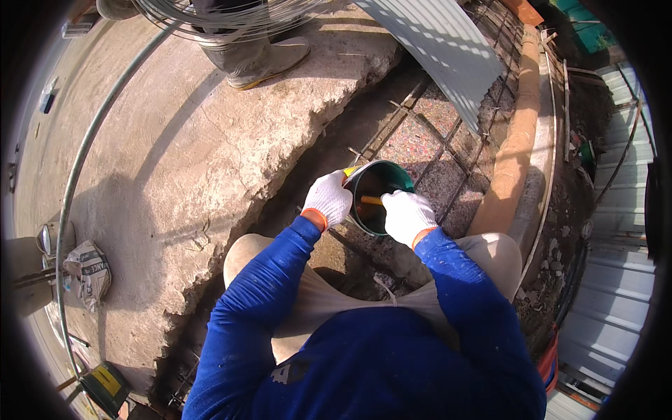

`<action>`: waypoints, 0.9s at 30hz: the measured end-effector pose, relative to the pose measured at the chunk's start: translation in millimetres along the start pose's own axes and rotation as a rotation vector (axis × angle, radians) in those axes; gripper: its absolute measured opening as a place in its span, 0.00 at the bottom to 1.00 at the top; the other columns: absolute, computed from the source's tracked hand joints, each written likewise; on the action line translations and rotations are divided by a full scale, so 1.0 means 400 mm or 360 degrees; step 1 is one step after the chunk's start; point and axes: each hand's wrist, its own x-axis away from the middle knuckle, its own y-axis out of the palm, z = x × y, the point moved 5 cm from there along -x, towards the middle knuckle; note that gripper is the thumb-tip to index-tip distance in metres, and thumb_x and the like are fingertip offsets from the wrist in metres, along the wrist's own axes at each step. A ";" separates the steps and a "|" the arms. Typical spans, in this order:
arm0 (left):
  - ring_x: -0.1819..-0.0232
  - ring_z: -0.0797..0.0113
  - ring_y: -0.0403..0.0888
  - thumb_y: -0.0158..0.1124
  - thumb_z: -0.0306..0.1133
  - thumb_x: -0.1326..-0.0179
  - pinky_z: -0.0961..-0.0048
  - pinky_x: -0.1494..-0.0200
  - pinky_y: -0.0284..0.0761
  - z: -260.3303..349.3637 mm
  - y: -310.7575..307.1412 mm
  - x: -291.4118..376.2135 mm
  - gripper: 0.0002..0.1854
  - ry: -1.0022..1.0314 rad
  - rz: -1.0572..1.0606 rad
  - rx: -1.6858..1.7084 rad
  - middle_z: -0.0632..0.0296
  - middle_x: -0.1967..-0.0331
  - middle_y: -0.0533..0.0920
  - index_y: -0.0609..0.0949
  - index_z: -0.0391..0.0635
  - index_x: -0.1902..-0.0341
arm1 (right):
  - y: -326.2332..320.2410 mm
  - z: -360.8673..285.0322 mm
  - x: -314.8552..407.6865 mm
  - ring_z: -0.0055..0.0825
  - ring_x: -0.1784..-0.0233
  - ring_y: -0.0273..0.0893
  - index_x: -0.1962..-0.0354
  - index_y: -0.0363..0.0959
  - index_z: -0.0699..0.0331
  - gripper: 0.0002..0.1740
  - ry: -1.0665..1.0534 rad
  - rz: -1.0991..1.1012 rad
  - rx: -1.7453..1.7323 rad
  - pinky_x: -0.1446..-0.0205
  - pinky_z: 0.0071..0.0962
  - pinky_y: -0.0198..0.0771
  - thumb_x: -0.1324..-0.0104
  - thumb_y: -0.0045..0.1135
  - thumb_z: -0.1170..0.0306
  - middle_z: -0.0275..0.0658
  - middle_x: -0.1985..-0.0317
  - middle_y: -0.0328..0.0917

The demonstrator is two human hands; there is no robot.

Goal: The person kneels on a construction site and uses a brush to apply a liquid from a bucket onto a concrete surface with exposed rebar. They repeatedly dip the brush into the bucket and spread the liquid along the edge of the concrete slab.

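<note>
A round container [398,175] with a green inside is tilted between my knees, above a grid of steel reinforcing bars [438,137]. My left hand [328,199], in a white knit glove with an orange cuff, grips its left rim. My right hand [408,216], gloved the same way, closes on a tool with a yellow handle [371,200] that reaches inside the container. The tool's far end and the container's contents are dark and cannot be made out.
A broken concrete slab edge [262,194] runs along the left. A person's rubber boot [273,60] stands on the slab, beside coiled wire [231,23]. Corrugated sheet metal [446,52] overhangs the rebar. A brown wrapped pipe [513,152] lies right; a curved hose [86,144] crosses the left.
</note>
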 end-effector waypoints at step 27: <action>0.62 0.46 0.86 0.57 0.24 0.43 0.57 0.58 0.80 -0.060 -0.079 0.011 0.11 -0.0034 0.0233 0.0247 0.42 0.66 0.85 0.82 0.34 0.58 | -0.058 -0.033 -0.025 0.48 0.56 0.86 0.59 0.84 0.59 0.12 -0.0149 0.0274 -0.0157 0.53 0.48 0.81 0.36 0.55 0.68 0.45 0.62 0.84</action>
